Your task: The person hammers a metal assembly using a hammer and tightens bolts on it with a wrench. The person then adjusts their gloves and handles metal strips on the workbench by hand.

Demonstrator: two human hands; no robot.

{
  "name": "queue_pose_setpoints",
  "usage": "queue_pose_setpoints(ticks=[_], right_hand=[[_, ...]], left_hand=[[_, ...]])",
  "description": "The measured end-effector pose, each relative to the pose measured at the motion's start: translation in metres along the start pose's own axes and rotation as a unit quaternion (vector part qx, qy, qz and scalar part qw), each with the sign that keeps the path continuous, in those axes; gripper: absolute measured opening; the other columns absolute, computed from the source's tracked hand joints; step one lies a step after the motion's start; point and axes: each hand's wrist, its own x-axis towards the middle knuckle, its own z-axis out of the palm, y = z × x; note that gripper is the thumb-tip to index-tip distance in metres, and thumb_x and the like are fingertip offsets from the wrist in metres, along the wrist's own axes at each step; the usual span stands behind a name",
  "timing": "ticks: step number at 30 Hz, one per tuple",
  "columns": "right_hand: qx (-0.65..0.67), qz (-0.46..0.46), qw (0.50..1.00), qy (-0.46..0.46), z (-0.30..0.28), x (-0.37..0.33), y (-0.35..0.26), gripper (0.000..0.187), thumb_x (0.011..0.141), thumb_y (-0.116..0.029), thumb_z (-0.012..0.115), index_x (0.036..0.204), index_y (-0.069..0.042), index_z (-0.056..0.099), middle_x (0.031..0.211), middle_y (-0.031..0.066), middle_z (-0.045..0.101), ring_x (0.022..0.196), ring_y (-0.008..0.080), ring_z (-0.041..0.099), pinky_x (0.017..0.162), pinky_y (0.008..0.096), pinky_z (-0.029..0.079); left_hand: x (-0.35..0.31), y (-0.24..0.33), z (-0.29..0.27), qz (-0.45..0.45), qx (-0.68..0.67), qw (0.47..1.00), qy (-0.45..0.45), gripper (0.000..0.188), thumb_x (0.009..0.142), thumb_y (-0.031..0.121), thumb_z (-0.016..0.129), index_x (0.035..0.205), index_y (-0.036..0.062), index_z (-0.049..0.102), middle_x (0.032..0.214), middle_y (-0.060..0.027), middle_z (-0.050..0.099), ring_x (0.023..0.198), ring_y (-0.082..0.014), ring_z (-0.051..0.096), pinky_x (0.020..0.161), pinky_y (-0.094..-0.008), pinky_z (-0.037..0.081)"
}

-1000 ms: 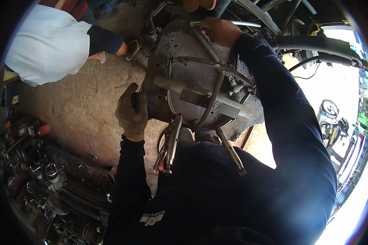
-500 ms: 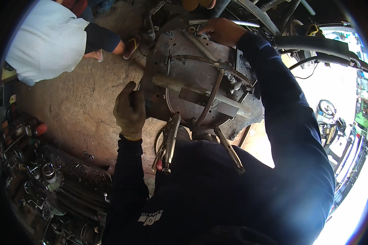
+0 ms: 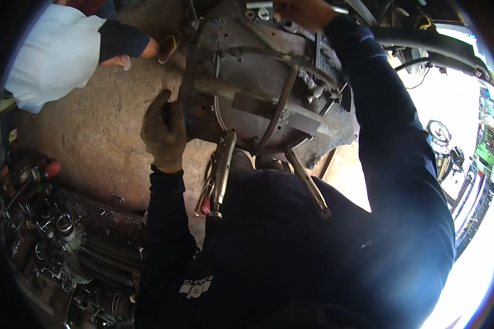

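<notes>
My left hand point(image 3: 163, 131), in a grey-brown work glove, hovers left of a dark steel plate table point(image 3: 203, 41), its thumb and fingers apart with nothing between them. My right hand point(image 3: 304, 13), bare, is over the table's far edge, near metal nuts point(image 3: 264, 14) and a metal bar point(image 3: 258, 5); its fingers are blurred and partly cut off by the frame. On the table lies a ring-shaped frame of bent rod point(image 3: 280, 107). Locking pliers point(image 3: 220, 178) with a red-tipped lever grip its near side; a second plier-like handle point(image 3: 308, 183) sticks out to the right.
A person in a white shirt point(image 3: 55, 55) stands at the upper left. Machine parts point(image 3: 68, 230) crowd the lower left. Thick black hoses or tubes point(image 3: 428, 44) run along the upper right, and a bright doorway area with a motorcycle wheel point(image 3: 438, 131) lies beyond.
My right hand has moved farther away, off the small metal parts at the table's far edge. My left hand stays open beside the table. The whole view has shifted slightly.
</notes>
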Motion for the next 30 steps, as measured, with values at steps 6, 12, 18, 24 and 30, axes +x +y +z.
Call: queue_pose_setpoints(ticks=[6,12,18,24,30], right_hand=[[0.478,0.15,0.86,-0.093,-0.056,-0.053,-0.062,0.03,0.1,-0.03,0.062,0.111,-0.003,0.069,0.096,0.0096,0.07,0.089,0.0221,0.068,0.079,0.0367,0.055],[0.672,0.021,0.7,-0.241,-0.007,-0.067,-0.052,0.035,0.099,-0.024,0.065,0.125,-0.001,0.063,0.102,0.0096,0.069,0.085,0.0163,0.068,0.077,0.0343,0.062],[0.603,-0.035,0.722,-0.338,0.02,-0.041,-0.071,0.032,0.098,-0.023,0.068,0.12,-0.001,0.065,0.109,0.0126,0.071,0.092,0.019,0.072,0.077,0.031,0.064],[0.629,-0.094,0.686,-0.353,0.037,-0.04,-0.085,0.026,0.09,-0.023,0.077,0.109,-0.008,0.067,0.098,0.0072,0.073,0.083,0.0157,0.072,0.071,0.0287,0.059],[0.581,-0.084,0.696,-0.412,0.022,-0.033,-0.107,0.03,0.087,-0.024,0.081,0.104,-0.006,0.066,0.09,0.0029,0.071,0.08,0.0083,0.07,0.064,0.02,0.056]], left_hand=[[-0.005,-0.008,-0.006,-0.032,0.05,0.998,-0.01,0.026,0.089,0.008,0.07,0.113,-0.0029,0.069,0.093,-0.0152,0.073,0.073,-0.0232,0.069,0.069,-0.0338,0.056],[-0.003,0.004,0.004,-0.096,0.028,0.994,-0.048,0.027,0.09,0.006,0.068,0.115,-0.0045,0.068,0.09,-0.0146,0.072,0.073,-0.0189,0.067,0.069,-0.0321,0.055],[-0.004,0.01,0.0,-0.12,0.04,0.99,-0.058,0.035,0.097,0.014,0.065,0.125,-0.0063,0.064,0.104,-0.0111,0.071,0.085,-0.0129,0.064,0.079,-0.028,0.053],[-0.003,0.01,0.0,-0.132,0.04,0.989,-0.053,0.033,0.096,0.013,0.065,0.122,-0.006,0.064,0.108,-0.0151,0.071,0.089,-0.0173,0.067,0.08,-0.0308,0.054],[-0.002,0.012,0.002,-0.098,0.045,0.994,-0.026,0.029,0.094,0.009,0.066,0.119,-0.0051,0.066,0.1,-0.015,0.073,0.08,-0.0173,0.069,0.074,-0.0299,0.055]])
